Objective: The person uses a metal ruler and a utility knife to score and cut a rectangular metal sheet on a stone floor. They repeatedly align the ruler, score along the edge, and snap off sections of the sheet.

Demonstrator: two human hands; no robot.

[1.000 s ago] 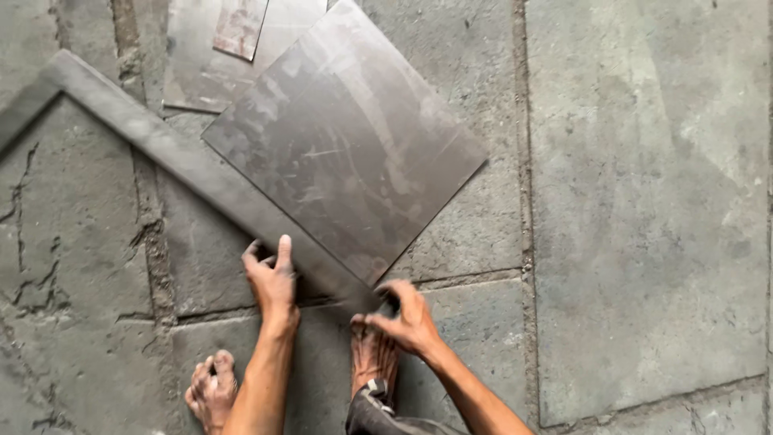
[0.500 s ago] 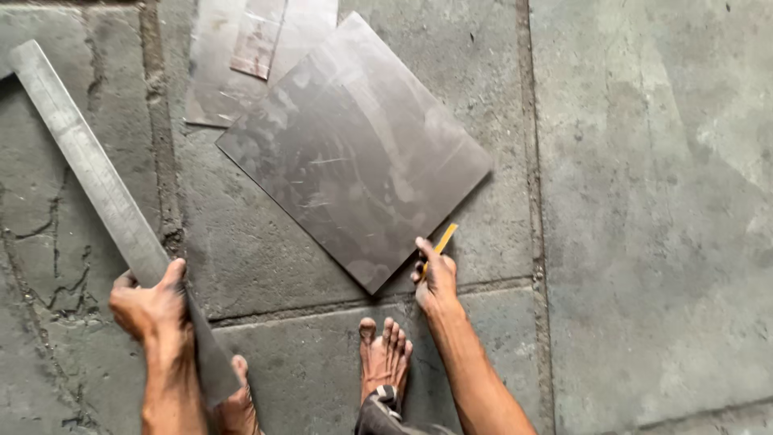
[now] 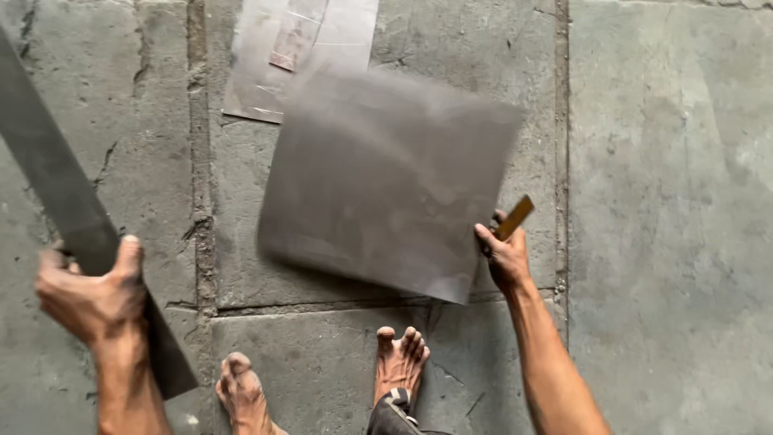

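Observation:
My left hand point(image 3: 90, 292) is closed around a long flat metal bar point(image 3: 56, 189) and holds it up at the left, slanting from the upper left down past my wrist. My right hand point(image 3: 505, 256) grips the right edge of a square grey metal sheet point(image 3: 386, 185), which looks motion-blurred above the floor. A short yellow pencil-like stick point(image 3: 515, 217) pokes out of that same hand. My two bare feet point(image 3: 322, 379) stand just below the sheet.
More thin metal sheets point(image 3: 290, 52) lie flat on the floor at the top, partly behind the held sheet. The floor is grey concrete slabs point(image 3: 668, 201) with cracked joints running up and across.
My left hand took the bar off the sheet and carried it to the left. My right hand gripped the sheet's edge and turned it; the sheet is now blurred.

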